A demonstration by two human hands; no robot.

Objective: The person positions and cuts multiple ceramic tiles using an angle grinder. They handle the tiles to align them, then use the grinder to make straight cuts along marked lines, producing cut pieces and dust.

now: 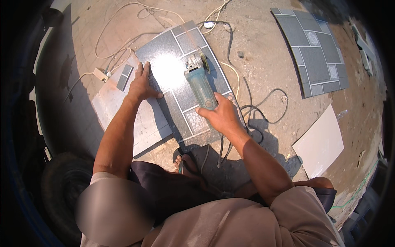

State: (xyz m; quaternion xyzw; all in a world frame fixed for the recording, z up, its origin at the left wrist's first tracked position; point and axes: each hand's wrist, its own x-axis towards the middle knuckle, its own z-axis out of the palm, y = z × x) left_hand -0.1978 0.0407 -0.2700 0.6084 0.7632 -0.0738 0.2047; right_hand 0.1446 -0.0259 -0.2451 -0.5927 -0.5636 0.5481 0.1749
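My right hand (pixel 222 114) is wrapped round the rear of a teal angle grinder (pixel 200 87), whose metal head and thin cutting disc point away from me. The grinder is over a grey patterned tile (pixel 166 108) with white lines; whether the disc touches the tile I cannot tell. Sun glare whitens part of the tile's surface. My left hand (pixel 142 85) rests at the tile's left edge with fingers spread and thumb toward me. Under that edge lies a pale board or tile (pixel 147 131), with a small grey tile offcut (pixel 124 77) on it.
A beige extension cord (pixel 97 45) loops across the ground at the far left, ending near a socket block (pixel 101 74). Black cable (pixel 263 116) coils right of the tile. Another patterned tile (pixel 317 55) and a plain pale tile (pixel 320 144) lie to the right. A tyre (pixel 66 185) is at lower left.
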